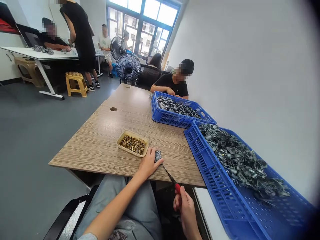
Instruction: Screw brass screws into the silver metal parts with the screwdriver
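My left hand [148, 164] rests on the wooden table [120, 123] near its front edge, fingers closed on a small grey metal part [158, 155] that it pins to the tabletop. My right hand [184, 206] grips the red handle of a screwdriver [172, 180]. The screwdriver's thin dark shaft slants up and left, with its tip at the metal part. Just beyond my left hand sits a shallow beige tray [121, 137] filled with several small brass screws [132, 144].
A blue crate [212, 186] heaped with grey metal parts lies at my right. A second blue crate [165, 117] stands farther back, in front of a seated person in black. Fans, yellow stools, a white table and more people fill the room behind.
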Action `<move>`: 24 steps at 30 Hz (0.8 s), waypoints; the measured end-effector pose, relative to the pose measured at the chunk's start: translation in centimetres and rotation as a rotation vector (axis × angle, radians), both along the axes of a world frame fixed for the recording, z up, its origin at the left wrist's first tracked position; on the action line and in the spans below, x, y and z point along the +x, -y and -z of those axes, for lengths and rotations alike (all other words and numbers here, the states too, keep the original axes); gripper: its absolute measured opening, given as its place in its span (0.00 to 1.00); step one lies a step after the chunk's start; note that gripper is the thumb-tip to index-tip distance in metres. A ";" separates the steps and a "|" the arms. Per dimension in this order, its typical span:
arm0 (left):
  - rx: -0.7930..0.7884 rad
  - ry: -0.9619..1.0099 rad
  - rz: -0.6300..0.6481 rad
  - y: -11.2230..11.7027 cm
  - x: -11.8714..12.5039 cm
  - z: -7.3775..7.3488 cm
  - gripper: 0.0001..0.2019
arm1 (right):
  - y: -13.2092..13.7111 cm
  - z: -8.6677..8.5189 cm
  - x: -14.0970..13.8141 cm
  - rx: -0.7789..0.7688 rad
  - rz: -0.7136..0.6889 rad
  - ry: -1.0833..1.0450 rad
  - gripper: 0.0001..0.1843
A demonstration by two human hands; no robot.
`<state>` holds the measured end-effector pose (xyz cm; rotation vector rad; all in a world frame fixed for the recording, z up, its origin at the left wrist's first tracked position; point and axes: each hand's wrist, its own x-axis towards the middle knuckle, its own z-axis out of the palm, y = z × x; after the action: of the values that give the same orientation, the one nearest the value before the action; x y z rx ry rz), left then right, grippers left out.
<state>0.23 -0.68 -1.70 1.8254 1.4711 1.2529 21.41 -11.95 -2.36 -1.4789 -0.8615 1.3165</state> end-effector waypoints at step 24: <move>0.037 0.152 0.253 -0.3 -0.4 0.3 0.23 | -3.4 -1.5 -5.3 -0.038 -0.088 -0.473 0.23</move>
<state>-0.19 -0.43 -1.96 1.8290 1.1042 1.2667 16.15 -8.51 -0.89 -1.0961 -0.5966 1.6661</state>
